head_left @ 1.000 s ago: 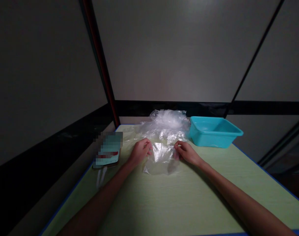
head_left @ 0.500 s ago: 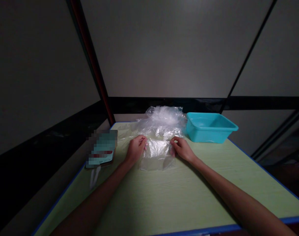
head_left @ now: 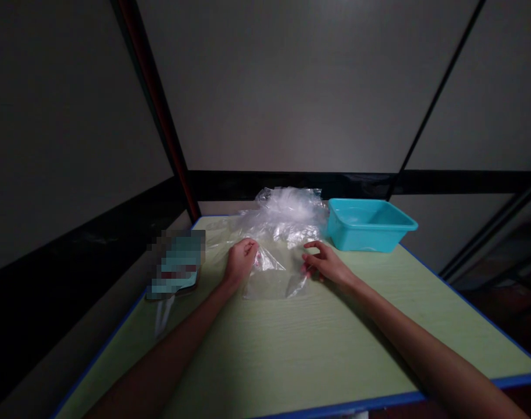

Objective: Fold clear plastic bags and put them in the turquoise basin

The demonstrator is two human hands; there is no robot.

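Note:
A clear plastic bag [head_left: 274,279] lies flat on the green table [head_left: 317,355] in front of me. My left hand [head_left: 240,262] is closed, pinching the bag's upper left corner and lifting it a little. At the bag's right edge my right hand [head_left: 324,263] hovers with its fingers loosely apart, touching or just above the plastic; it holds nothing that I can see. Behind the bag sits a heap of crumpled clear plastic bags [head_left: 282,218].
A turquoise plastic tub [head_left: 367,224] stands at the back right of the table. A blurred teal object [head_left: 175,265] lies at the left edge, with white cords hanging below it. Dark walls and slanted poles surround the table, which has a blue rim.
My right hand has let go of the bag's right corner and opened its fingers. The left hand keeps its pinch and has raised its corner slightly. The view has shifted a little.

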